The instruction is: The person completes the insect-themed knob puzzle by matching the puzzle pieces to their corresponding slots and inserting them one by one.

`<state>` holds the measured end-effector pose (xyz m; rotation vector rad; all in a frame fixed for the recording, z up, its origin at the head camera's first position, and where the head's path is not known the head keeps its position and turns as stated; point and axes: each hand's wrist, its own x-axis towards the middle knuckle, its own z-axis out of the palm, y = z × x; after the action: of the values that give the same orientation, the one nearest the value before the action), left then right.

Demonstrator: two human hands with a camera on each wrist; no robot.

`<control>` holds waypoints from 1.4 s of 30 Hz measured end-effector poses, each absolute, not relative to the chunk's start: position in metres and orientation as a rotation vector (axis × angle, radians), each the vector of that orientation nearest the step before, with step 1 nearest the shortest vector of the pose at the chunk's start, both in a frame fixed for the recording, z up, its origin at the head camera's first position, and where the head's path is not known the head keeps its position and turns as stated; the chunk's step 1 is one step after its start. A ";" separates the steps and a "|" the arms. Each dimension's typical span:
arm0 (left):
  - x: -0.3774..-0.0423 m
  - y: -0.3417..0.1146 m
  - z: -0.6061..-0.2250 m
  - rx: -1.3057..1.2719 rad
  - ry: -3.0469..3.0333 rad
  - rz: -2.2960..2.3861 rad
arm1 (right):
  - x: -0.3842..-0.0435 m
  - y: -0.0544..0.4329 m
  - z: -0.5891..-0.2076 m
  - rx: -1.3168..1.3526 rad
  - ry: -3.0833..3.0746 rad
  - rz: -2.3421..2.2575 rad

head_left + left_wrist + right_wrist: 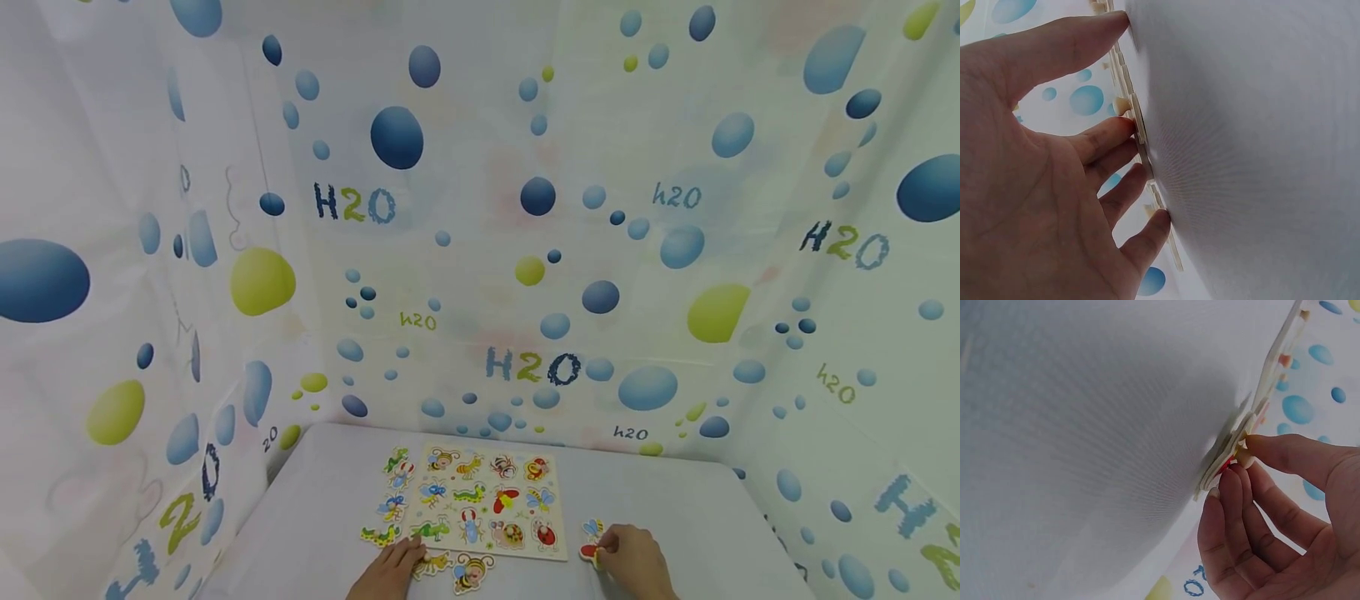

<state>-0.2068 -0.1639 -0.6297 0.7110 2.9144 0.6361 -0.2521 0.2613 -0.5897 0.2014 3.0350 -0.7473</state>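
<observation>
A wooden insect puzzle board (490, 514) lies on the white-covered table. My right hand (636, 560) is just right of it, thumb and fingers pinching the knob of a red insect puzzle piece (588, 551). Seen from the right wrist, that knob (1244, 456) sits between thumb and fingertips, the piece low over the cloth. A blue-winged dragonfly piece (593, 528) lies right behind it. At the board's front left corner rests my left hand (387, 570), fingers loosely spread with their tips at the wooden edge, beside an orange-yellow insect piece (432, 565).
Left of the board lie several loose pieces, among them a green caterpillar (381, 535) and a blue fly (392, 506). A bee piece (472, 573) lies in front of it. White sheets (480, 275) printed with blue and green dots surround the table.
</observation>
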 end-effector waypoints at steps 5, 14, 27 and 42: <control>-0.206 -0.165 -0.628 0.697 2.905 0.629 | -0.254 0.260 -0.590 0.194 3.022 -0.775; -0.205 -0.164 -0.625 0.692 2.905 0.609 | -0.261 0.255 -0.586 0.095 3.068 -0.810; -0.205 -0.162 -0.624 0.661 2.904 0.599 | -0.269 0.244 -0.576 0.078 3.064 -0.839; -0.204 -0.160 -0.623 0.617 2.901 0.609 | -0.280 0.235 -0.576 0.012 3.130 -0.865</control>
<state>-0.2043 -0.1601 -0.6226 0.6172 2.9009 0.6088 -0.2795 0.2353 -0.5762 0.0121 3.1296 -0.8651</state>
